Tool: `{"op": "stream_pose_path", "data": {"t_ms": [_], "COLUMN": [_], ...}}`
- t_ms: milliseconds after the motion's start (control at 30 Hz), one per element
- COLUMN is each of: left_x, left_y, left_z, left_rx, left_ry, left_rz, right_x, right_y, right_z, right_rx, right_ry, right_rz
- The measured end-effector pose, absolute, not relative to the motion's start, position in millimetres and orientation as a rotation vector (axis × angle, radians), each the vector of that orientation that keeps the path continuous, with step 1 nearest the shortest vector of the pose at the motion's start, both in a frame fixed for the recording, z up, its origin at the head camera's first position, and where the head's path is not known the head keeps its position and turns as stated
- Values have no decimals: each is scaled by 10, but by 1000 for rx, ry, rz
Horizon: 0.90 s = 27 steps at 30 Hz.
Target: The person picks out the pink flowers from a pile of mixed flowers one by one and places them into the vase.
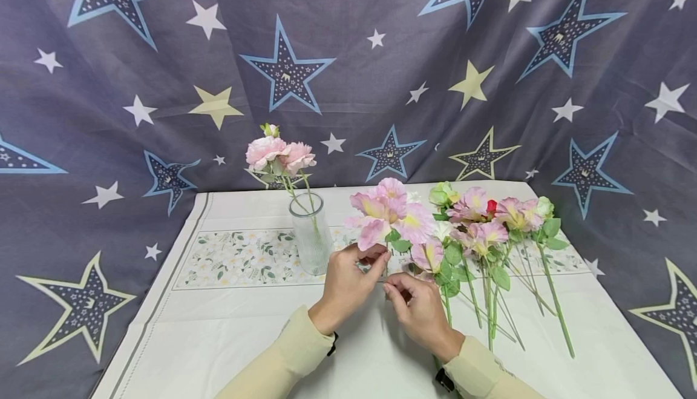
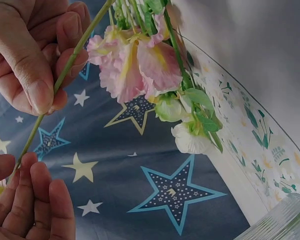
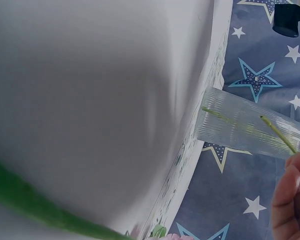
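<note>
Both hands hold one long-stemmed pink artificial flower (image 1: 389, 205), iris-like with yellow centres on its ruffled petals. My left hand (image 1: 348, 281) pinches its stem just below the bloom. Lower down, the fingers of my right hand (image 1: 422, 311) pinch the same green stem (image 2: 70, 62). The cut stem end (image 3: 264, 120) pokes out past the right fingertips in the right wrist view. To the left of the hands stands a ribbed clear glass vase (image 1: 313, 244), upright, with pink peonies (image 1: 280, 154) in it leaning left.
On the right of the table lie several loose flowers, among them pink irises (image 1: 481, 235), a green bud (image 1: 442, 194) and a red one (image 1: 492, 207), their stems toward the front. A floral runner strip (image 1: 239, 257) crosses the white cloth. Behind hangs a star-patterned curtain (image 1: 348, 54).
</note>
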State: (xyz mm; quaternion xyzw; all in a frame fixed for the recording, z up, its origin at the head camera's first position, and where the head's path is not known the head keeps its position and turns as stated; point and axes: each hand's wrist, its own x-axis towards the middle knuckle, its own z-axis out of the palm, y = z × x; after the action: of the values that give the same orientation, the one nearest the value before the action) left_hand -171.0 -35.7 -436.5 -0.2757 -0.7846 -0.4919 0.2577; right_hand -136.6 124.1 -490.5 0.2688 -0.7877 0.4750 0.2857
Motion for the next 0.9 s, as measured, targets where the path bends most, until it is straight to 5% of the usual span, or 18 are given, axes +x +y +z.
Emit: {"op": "stream_pose_path", "data": {"t_ms": [900], "left_x": [-1725], "left_y": [-447], "left_z": [-4226], "left_rx": [-738], "left_ry": [-2025], "left_rz": [-1311], "right_x": [-1378], "right_y": [1286], "right_z": [-4919], "right_rx": [663], "right_ry": [-2114], "right_rz": [1215]}}
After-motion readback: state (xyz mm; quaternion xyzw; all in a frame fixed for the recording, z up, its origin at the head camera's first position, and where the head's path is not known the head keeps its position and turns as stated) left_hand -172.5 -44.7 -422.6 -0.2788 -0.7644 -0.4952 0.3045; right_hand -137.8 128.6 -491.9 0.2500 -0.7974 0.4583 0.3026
